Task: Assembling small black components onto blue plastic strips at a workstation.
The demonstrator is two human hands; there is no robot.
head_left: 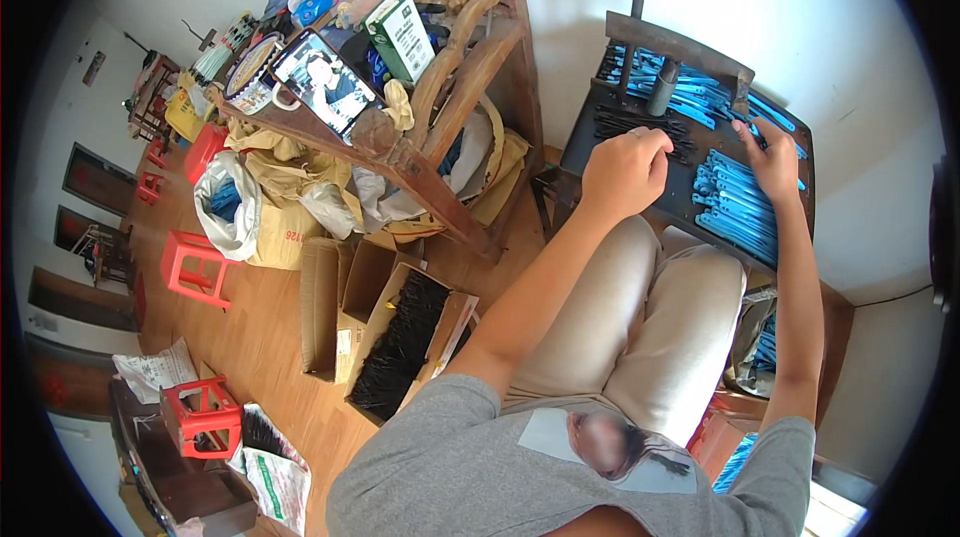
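Over a dark work table (575, 152) on the right, both hands are closed. My left hand (628, 172) has its fingers curled above a heap of thin black pieces (650, 127); whatever is in them is hidden. My right hand (776, 162) pinches beside the metal tip (741, 97) of a bench tool with a dark crossbar (680, 42). Blue shows around its fingers, but the held piece cannot be made out. Slim blue plastic strips with holes (735, 199) lie stacked just below that hand. More blue strips (690, 87) are spread behind the tool's grey post (662, 89).
Left of the table, a wooden rack (440, 187) carries a propped phone (325, 87), a green-white box (400, 39) and a mug (285, 97). Cardboard boxes, one full of black pieces (400, 347), stand on the floor beside my legs. Sacks (228, 202) and red stools (197, 267) are farther left.
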